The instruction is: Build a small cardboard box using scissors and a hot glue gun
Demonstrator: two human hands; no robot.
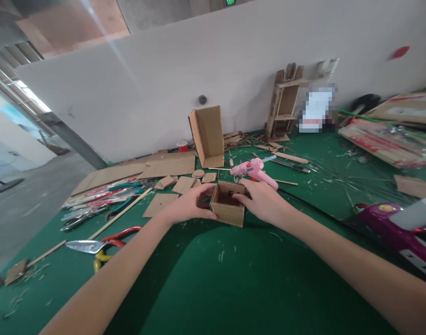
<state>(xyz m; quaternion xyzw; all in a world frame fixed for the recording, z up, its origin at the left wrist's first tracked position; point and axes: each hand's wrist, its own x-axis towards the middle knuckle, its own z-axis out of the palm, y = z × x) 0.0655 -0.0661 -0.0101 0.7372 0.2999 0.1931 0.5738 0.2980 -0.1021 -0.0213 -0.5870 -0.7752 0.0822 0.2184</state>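
Note:
A small open-topped cardboard box [228,214] sits in front of me, between my two hands. My left hand [191,203] curves round its left side, the thumb at the front lower corner and the fingers along the back left edge. With the thumb inside the opening, my right hand [260,197] pinches the right wall; its other fingers are hidden behind that wall. Just beyond the box lies a pink hot glue gun [254,170], its cable running off to the right. Cut cardboard pieces [184,184] lie behind my left hand.
Red-handled shears [94,245] and bagged tools [101,201] lie on the left of the green table [213,288]. A folded cardboard piece [210,135] and a cardboard shelf tower [286,104] stand by the wall. On the right are a purple device [397,228] and packaged sticks [383,139].

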